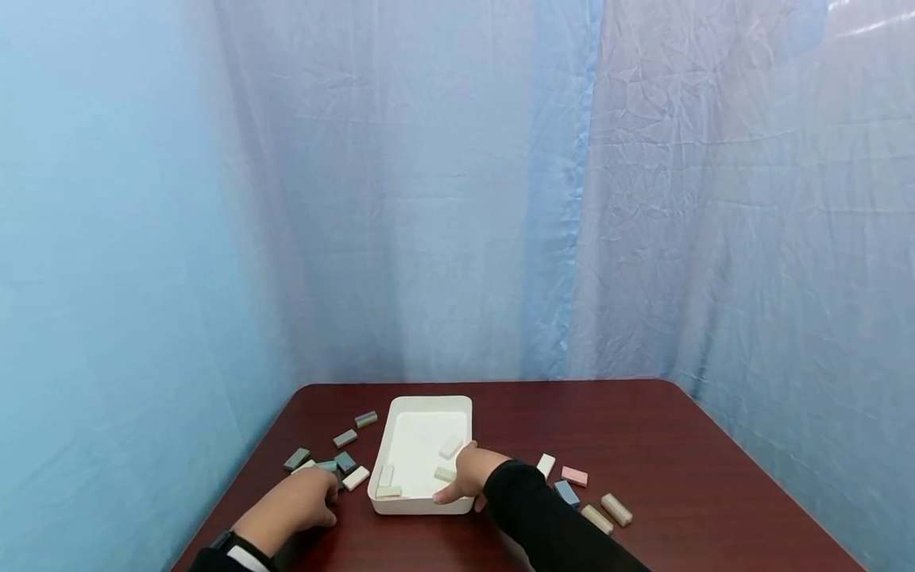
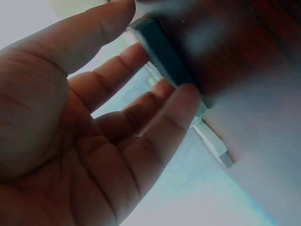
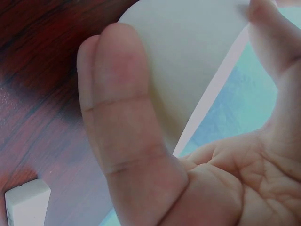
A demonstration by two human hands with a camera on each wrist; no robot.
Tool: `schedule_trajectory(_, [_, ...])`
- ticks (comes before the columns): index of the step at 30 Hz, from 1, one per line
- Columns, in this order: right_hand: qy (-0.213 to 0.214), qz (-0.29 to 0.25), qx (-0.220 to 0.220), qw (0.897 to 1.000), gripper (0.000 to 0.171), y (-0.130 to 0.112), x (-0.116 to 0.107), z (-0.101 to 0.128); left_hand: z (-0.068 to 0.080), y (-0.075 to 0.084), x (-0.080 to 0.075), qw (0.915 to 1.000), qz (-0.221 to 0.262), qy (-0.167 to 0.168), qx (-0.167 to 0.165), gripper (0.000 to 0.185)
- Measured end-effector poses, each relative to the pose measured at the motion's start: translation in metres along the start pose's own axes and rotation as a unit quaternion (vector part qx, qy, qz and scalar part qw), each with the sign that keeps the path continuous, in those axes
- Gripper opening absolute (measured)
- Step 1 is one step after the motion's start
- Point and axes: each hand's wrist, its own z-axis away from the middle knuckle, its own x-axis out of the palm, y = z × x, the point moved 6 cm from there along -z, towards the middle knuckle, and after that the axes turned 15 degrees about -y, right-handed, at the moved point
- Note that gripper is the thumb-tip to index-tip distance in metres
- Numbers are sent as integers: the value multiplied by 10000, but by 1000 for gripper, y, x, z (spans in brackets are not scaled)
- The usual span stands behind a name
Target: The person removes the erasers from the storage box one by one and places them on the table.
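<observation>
Blue curtains behind, the right hand (image 1: 468, 474) gripped the white tray (image 1: 429, 407) rim, thumb inside and fingers (image 3: 123, 94) outside, while the left hand's (image 1: 296, 504) spread fingers (image 2: 155, 101) touched a teal block (image 2: 164, 56), which I judged could skid away.

The scene is viewed by the head camera from above and behind, facing forward and slightly down, so that the surface (image 1: 643, 445) is seen low in the frame and from some way off. The left hand (image 2: 84, 136) is looked at by the left wrist camera from very close, palm side, out along the fingers. The white tray (image 3: 188, 56) is seen by the right wrist camera from just as near, past the right hand (image 3: 155, 155). The tray (image 1: 400, 453) is shared with the head view.
</observation>
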Motion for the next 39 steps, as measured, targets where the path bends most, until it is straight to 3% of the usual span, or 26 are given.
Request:
schedule_trajectory(10, [11, -187, -44, 9998, 113, 0, -4, 1, 2, 13, -8, 9977, -584, 328, -81, 26])
schedule_trajectory(16, [27, -11, 26, 10000, 114, 1, -4, 1, 3, 21, -11, 9960, -788, 395, -132, 22])
schedule_trajectory(19, [53, 110, 70, 9999, 114, 2, -5, 2, 3, 29, -17, 9945, -867, 592, -64, 18])
schedule_trajectory(22, [80, 83, 70, 9999, 114, 2, -7, 3, 0, 44, -26, 9909, -850, 978, 370, 18])
schedule_trajectory(24, [113, 52, 61, 9999, 113, 2, -9, 4, -1, 59, -31, 9854, -857, 1152, 912, 19])
schedule_trajectory(26, [127, 17, 41, 9999, 113, 1, -9, 3, -3, 76, -32, 9740, -1064, 1243, 1564, 21])
schedule_trajectory(28, [129, 19, 43, 9999, 114, 1, -8, 1, -6, 90, -31, 9617, -1271, 1168, 2130, 23])
schedule_trajectory(31, [114, -11, 54, 9999, 115, 2, -4, -3, -14, 103, -24, 9494, -1476, 906, 2622, 28])
schedule_trajectory(39, [97, -123, -75, 9998, 113, -1, -1, 5, -42, 113, -3, 9476, -1570, -280, 2769, 43])
